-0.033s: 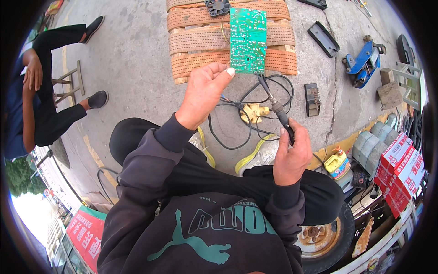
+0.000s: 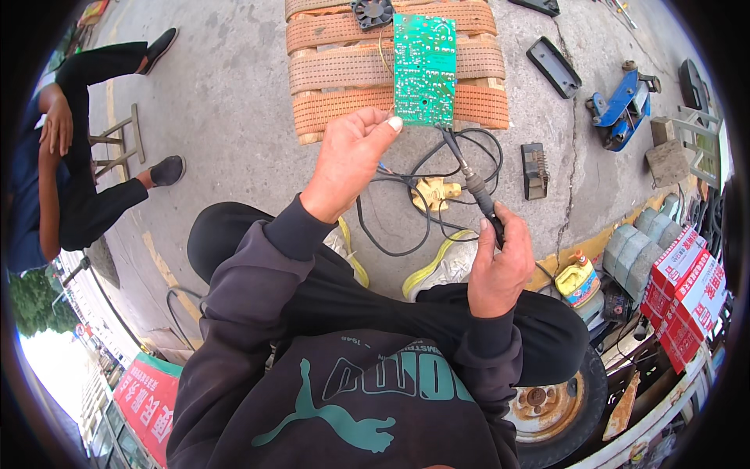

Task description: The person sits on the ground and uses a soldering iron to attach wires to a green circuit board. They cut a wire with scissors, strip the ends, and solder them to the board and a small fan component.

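A green circuit board (image 2: 424, 70), solder side up, lies over a strap-woven stool (image 2: 344, 111). My left hand (image 2: 348, 156) pinches its near left corner between thumb and fingers. In my right hand (image 2: 504, 262) is a soldering iron (image 2: 478, 187), gripped by its dark handle. The iron points up and left, its front end at the board's near edge; I cannot tell whether the tip touches. Beyond the board's far left corner sits a small black fan (image 2: 373, 12), and a thin yellowish wire (image 2: 382, 55) runs down from it along the board's left side.
Black cable (image 2: 414, 252) loops on the concrete around a yellow block-like object (image 2: 434, 194). To the right are a black open case (image 2: 535, 170), a black tray-like cover (image 2: 554, 66), a blue jack (image 2: 625, 109) and a yellow bottle (image 2: 577, 281). A seated person (image 2: 55, 141) is at left.
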Demonstrator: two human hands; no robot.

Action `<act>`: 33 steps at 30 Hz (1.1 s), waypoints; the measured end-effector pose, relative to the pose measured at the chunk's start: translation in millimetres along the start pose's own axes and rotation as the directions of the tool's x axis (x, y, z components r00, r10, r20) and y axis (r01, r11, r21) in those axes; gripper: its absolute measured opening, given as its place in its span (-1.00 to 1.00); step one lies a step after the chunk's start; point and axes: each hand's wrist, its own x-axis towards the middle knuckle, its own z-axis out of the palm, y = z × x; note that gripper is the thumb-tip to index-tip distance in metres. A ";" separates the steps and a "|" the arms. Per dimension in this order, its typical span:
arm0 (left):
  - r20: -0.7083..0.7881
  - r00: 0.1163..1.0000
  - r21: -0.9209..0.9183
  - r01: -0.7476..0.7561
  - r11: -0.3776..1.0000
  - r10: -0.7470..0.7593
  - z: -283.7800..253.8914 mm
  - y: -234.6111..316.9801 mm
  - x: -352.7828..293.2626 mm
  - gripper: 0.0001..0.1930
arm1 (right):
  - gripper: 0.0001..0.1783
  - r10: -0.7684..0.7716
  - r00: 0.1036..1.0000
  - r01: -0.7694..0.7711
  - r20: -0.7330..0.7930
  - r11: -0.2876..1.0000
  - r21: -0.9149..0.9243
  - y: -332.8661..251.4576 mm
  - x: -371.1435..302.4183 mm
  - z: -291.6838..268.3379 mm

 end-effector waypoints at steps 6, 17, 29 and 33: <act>-0.004 1.000 0.004 0.027 1.000 -0.027 0.9 3.1 -1.2 -0.77 | -0.65 0.011 1.000 -0.011 0.005 0.998 0.060 0.1 1.4 2.4; 0.005 1.000 -0.029 0.013 0.999 -0.013 0.9 1.4 -0.5 -0.77 | -0.65 0.038 0.999 -0.039 0.022 0.998 0.053 -1.8 -0.2 -0.2; -0.022 0.990 0.105 -0.134 0.985 0.137 -0.5 -10.5 2.4 -0.73 | -0.70 -0.257 0.967 0.226 -0.001 0.853 -0.471 -25.9 17.0 -25.0; 0.034 0.997 0.166 -0.069 0.984 0.064 0.0 -2.7 0.0 -0.76 | -0.73 -0.447 0.886 0.410 0.122 0.634 -0.655 -44.5 36.0 -45.6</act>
